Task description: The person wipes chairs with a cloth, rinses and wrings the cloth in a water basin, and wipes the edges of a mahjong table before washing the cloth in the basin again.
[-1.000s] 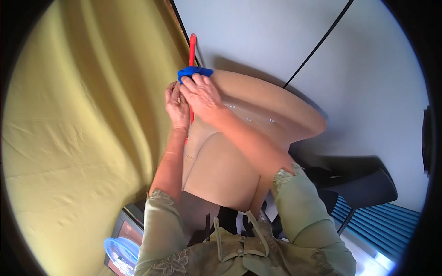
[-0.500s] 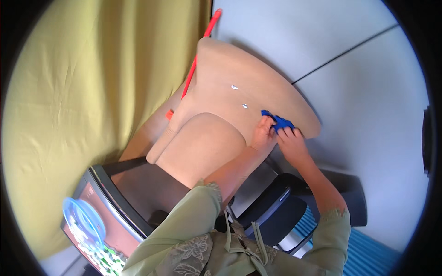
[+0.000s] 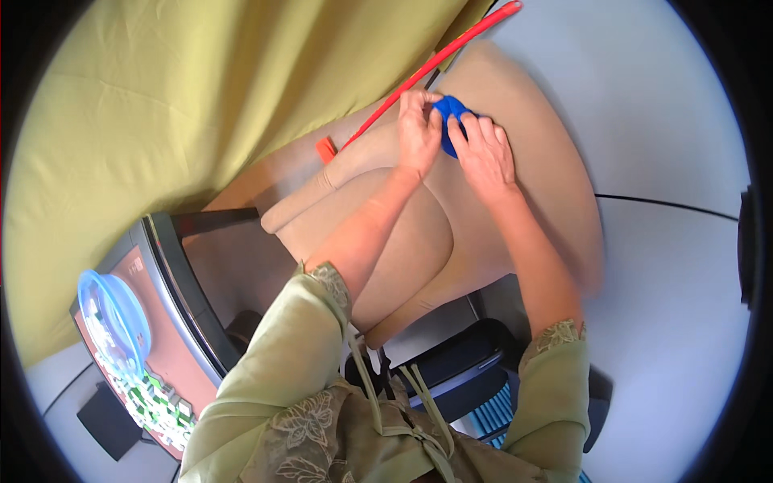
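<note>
A small blue cloth (image 3: 451, 113) lies on the back of a beige padded chair (image 3: 531, 161). My left hand (image 3: 419, 133) pinches its left edge with thumb and fingers. My right hand (image 3: 485, 149) presses down on its right side, fingers spread over it. Most of the cloth is hidden under the two hands. A long red stick (image 3: 435, 60) with an orange end piece (image 3: 325, 149) leans beside the chair, just left of my left hand.
A yellow-green curtain (image 3: 201, 88) hangs to the left. Lower left, a black-framed table (image 3: 181, 266) holds a clear blue plastic bowl (image 3: 113, 322) and a patterned board. A dark office chair base (image 3: 467, 370) stands below the beige chair. White wall at right.
The view has swung. Both hands and the blue cloth have shifted from the chair back's right end to a spot near the red stick.
</note>
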A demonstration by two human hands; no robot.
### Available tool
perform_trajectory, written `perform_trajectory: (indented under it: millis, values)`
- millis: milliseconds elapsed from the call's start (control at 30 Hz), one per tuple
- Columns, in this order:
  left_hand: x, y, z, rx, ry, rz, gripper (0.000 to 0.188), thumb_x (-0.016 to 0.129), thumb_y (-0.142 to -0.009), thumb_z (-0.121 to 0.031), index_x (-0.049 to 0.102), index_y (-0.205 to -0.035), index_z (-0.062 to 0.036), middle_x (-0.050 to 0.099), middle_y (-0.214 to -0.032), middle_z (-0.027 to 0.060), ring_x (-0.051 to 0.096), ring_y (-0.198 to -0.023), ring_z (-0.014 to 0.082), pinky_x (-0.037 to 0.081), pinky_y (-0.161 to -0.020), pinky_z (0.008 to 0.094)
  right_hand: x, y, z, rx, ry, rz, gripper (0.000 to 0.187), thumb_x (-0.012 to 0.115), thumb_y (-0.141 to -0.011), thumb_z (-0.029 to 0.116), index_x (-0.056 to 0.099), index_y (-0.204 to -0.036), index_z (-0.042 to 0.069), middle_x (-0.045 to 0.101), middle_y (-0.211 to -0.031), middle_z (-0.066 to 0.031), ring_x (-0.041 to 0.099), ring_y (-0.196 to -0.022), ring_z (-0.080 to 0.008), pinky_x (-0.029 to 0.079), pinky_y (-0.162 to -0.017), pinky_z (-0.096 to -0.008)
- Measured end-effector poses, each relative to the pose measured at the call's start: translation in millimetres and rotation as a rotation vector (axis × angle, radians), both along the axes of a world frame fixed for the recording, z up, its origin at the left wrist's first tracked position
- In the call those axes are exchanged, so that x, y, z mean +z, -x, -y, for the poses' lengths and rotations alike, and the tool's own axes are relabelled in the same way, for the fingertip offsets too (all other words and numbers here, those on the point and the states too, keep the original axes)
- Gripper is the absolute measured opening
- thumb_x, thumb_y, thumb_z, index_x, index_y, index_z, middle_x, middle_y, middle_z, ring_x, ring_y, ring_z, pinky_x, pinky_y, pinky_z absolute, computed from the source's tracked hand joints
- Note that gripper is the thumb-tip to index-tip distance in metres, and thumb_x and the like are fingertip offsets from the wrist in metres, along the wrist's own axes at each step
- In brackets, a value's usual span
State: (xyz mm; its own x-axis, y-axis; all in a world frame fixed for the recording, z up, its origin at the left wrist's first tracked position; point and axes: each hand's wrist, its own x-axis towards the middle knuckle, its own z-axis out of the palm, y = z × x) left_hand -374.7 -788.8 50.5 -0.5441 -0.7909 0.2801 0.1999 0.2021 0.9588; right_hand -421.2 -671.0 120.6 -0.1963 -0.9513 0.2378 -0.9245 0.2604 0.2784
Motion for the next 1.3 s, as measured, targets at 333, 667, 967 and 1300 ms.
perform_trajectory:
  millis: [333, 667, 967, 1300]
  values:
    - [-136.8, -41.1, -132.7, -0.144, -0.143, 0.237, 0.023, 0.051, -0.069, 0.010, 0.054, -0.087, -0.0029, 0.058, -0.083, 0.0218, 0.059, -0.077, 0.0427, 0.049, -0.068, 0.0452, -101.5, -17.0, -96.4, 0.020, -0.333, 0.051, 0.015, 0.054, -0.078, 0.018, 0.059, -0.089, 0.010, 0.052, -0.092, -0.0055, 0.051, -0.091, -0.0215, 0.041, -0.074, -0.0322]
    - [-126.6, -87.9, -181.2, -0.663, 0.026, 0.516, 0.011, 0.057, -0.075, -0.001, 0.056, -0.085, -0.0055, 0.063, -0.084, 0.0186, 0.062, -0.078, 0.0385, 0.049, -0.066, 0.0453, -64.0, -74.3, -158.9, -0.119, -0.624, 0.174, 0.019, 0.055, -0.078, 0.019, 0.063, -0.094, 0.011, 0.054, -0.094, -0.0064, 0.051, -0.093, -0.0225, 0.040, -0.080, -0.0361]
    - [2.2, 2.4, -81.0, 0.012, -0.558, -0.170, 0.006, 0.054, -0.088, 0.001, 0.057, -0.094, -0.0014, 0.057, -0.083, 0.0025, 0.052, -0.076, 0.0097, 0.046, -0.069, 0.0248, 22.6, -16.7, -39.0, -0.030, -0.013, -0.026, 0.036, 0.056, -0.077, 0.015, 0.062, -0.111, 0.008, 0.055, -0.103, -0.0046, 0.052, -0.095, -0.0214, 0.041, -0.076, -0.0355]
    - [-70.5, -52.3, -204.6, -0.634, -0.182, 0.147, 0.018, 0.051, -0.081, 0.008, 0.050, -0.092, -0.0064, 0.051, -0.074, 0.0085, 0.056, -0.076, 0.0211, 0.047, -0.069, 0.0348, -12.3, -49.7, -183.7, -0.120, -0.439, 0.101, 0.019, 0.057, -0.075, 0.015, 0.059, -0.092, 0.007, 0.055, -0.097, -0.0093, 0.054, -0.093, -0.0238, 0.043, -0.071, -0.0362]
